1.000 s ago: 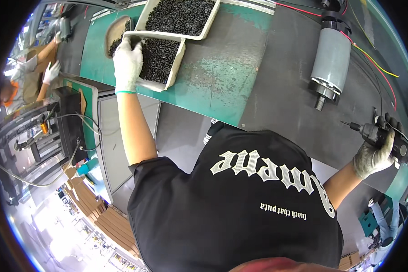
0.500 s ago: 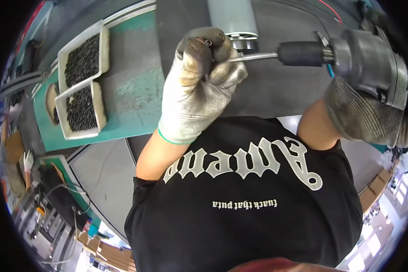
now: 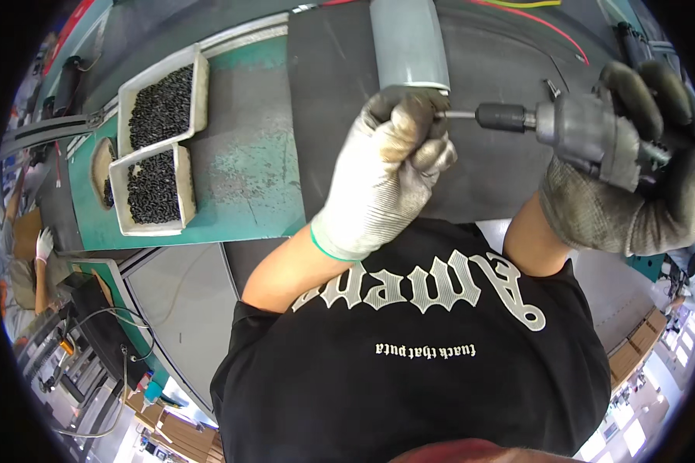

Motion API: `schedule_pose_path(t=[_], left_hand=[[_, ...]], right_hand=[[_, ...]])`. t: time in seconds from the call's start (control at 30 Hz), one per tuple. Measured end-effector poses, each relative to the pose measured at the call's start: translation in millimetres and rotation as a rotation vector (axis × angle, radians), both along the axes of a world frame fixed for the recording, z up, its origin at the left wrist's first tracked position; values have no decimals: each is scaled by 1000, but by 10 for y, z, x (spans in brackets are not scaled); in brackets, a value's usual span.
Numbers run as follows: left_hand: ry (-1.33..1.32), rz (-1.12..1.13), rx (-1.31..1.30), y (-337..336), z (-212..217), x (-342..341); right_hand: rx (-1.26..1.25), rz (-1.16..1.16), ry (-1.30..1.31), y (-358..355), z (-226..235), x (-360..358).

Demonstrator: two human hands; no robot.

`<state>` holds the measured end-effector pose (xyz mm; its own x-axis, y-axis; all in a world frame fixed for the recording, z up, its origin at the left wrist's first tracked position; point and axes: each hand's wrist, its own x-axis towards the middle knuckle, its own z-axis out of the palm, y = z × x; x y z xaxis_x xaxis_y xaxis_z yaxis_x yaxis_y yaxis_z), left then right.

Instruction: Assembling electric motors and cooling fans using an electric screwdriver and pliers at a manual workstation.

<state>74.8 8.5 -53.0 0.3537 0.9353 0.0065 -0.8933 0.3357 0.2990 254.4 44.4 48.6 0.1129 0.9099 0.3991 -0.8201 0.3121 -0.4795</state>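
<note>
My left hand (image 3: 386, 170), in a white glove with dirty dark fingertips, is closed in a pinch over the work surface. The fingers almost wholly hide the small dark screw they hold. A thin metal bit (image 3: 460, 114) reaches the pinched fingertips from the right. It belongs to a power screwdriver (image 3: 587, 131) with a black nose and grey body, lying level with its bit toward my left hand. My right hand (image 3: 625, 201), in a dark grey glove, is wrapped round the tool's body from below and behind. Some fingers curl over its far side.
A grey cylinder (image 3: 409, 46) lies just beyond my left hand on the dark mat (image 3: 332, 85). Two white bins (image 3: 201, 92) of small black parts stand on the green table (image 3: 243, 220), beside a round tray (image 3: 98, 174). Red and yellow cables run behind. A co-worker's gloved hand (image 3: 45, 244) shows far left.
My left hand has moved right and turned, so the screw's head no longer shows. The screwdriver has shifted a little left and down, its bit now at the fingertips. My right-hand grip shows more fingers.
</note>
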Motion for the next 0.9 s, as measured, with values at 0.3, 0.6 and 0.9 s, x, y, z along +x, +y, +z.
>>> schedule_pose_path(t=[0.3, 0.6, 0.9], left_hand=[[84, 3, -66, 25, -74, -18], [62, 65, -171, -14, -178, 37], [279, -227, -265, -257, -260, -82]], right_hand=[[78, 20, -35, 10, -81, -255], [99, 243, -158, 17, -116, -91], [-2, 256, 75, -114, -433, -233]])
